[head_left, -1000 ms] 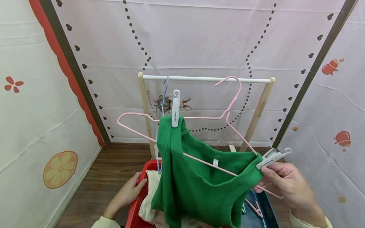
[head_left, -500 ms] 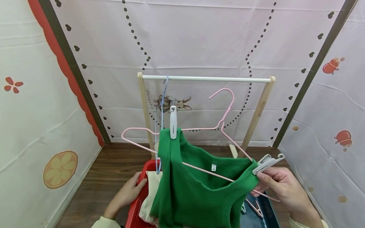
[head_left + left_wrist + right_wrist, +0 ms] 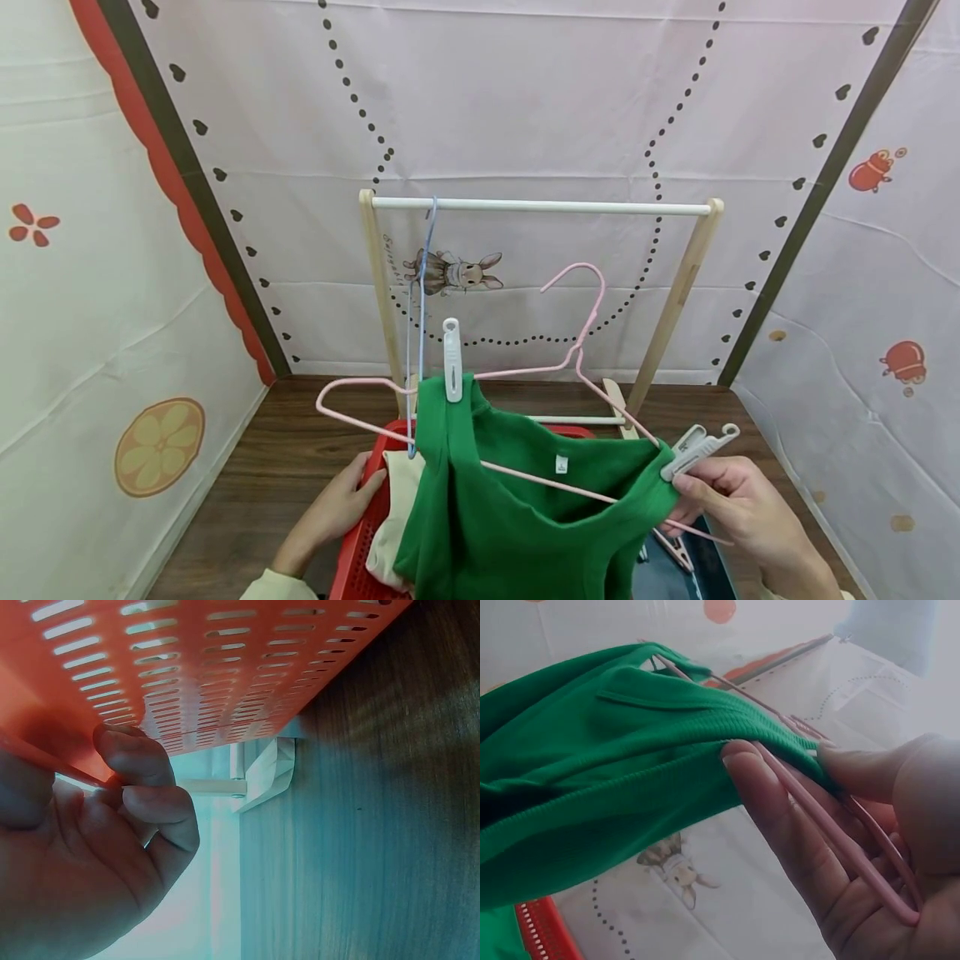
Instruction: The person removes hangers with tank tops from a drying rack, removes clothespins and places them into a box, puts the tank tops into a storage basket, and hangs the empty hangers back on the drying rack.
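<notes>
A green sleeveless top [image 3: 525, 533] hangs on a pink hanger [image 3: 551, 482], its straps fastened by a white clip [image 3: 453, 358] on the left and another white clip [image 3: 697, 452] on the right. My right hand [image 3: 742, 508] pinches the right strap just below its clip. In the right wrist view, the pink hanger's end [image 3: 832, 832] passes between thumb and fingers. My left hand [image 3: 341, 500] grips the left rim of a red basket [image 3: 354, 554], fingers curled over the edge. In the left wrist view, the basket's slotted wall [image 3: 217, 667] shows beside that hand.
Behind stands a rack with a white rail [image 3: 540, 206]; a blue hanger [image 3: 422, 317] hangs from its left end. Cream cloth [image 3: 397, 517] lies in the basket. A dark blue bin [image 3: 712, 558] with clothespins [image 3: 675, 550] stands at the right, partly hidden by the top.
The pink hanger with the green top has come down, its hook dropping from rail height to well below the rail. My right hand has lowered with it; my left hand has stayed on the basket.
</notes>
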`<state>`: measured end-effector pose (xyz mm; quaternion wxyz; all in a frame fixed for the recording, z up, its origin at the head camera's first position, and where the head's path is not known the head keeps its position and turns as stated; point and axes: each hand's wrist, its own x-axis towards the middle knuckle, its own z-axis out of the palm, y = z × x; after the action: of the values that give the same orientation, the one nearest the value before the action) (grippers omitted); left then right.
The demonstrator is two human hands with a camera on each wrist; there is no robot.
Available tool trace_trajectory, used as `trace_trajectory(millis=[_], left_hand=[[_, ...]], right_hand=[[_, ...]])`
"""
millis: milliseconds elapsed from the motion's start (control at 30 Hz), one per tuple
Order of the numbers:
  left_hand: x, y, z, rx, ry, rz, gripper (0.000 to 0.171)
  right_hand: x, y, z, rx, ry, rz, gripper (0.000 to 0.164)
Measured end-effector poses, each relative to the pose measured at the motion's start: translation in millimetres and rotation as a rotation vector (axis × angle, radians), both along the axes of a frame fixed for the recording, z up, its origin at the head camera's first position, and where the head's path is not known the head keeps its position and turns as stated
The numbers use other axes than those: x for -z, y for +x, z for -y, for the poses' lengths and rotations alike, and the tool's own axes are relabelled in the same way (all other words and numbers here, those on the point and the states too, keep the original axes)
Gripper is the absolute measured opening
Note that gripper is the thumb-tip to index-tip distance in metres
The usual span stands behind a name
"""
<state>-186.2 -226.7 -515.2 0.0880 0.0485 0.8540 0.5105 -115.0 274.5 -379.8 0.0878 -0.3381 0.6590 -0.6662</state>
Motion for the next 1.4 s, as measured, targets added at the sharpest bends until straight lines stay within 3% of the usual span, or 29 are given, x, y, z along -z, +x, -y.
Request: trace_trajectory(millis=[267, 467, 600, 733, 800, 900, 1033, 1200, 1400], left_hand=[[-0.5, -0.1, -2.6, -0.058, -0.077, -0.015, 0.040], [0.7, 0.5, -2.4, -0.065, -0.052, -0.004, 0.038], [-0.1, 1.6, -2.5, -0.029, -0.116, -0.106, 0.038], [0.4, 1.8, -3.5, -0.031, -0.194, -0.139, 0.039], [1.6, 0.9, -4.5, -0.049, -0.168, -0.104, 0.041], [4.5, -1.0, -5.4, -0.067, -0.055, -0.033, 0.040], [5.1, -0.7, -5.6, -0.072, 0.054, -0.001, 0.038], [8.0, -3.4, -1.3, -0.047, 0.020, -0.043, 0.039], [5.7, -2.4, 1.4, -0.041, -0.007, -0.012, 0.045]], right_hand=[[9.6, 0.3, -4.0, -0.052, 0.002, -0.065, 0.040], [11.2, 1.2, -1.4, -0.083, -0.019, -0.012, 0.037], [14.5, 2.3, -0.5, -0.099, -0.022, 0.029, 0.035], [20.0, 2.8, -1.0, -0.106, 0.003, 0.027, 0.035], [22.6, 3.3, -1.7, -0.104, 0.030, 0.018, 0.035], [25.9, 3.2, -2.5, -0.112, 0.061, -0.009, 0.035], [27.5, 2.6, -3.1, -0.134, 0.070, 0.048, 0.034], [30.6, 0.6, -3.1, -0.163, 0.044, 0.069, 0.033], [37.1, -0.7, -5.4, -0.202, 0.018, 0.114, 0.032]])
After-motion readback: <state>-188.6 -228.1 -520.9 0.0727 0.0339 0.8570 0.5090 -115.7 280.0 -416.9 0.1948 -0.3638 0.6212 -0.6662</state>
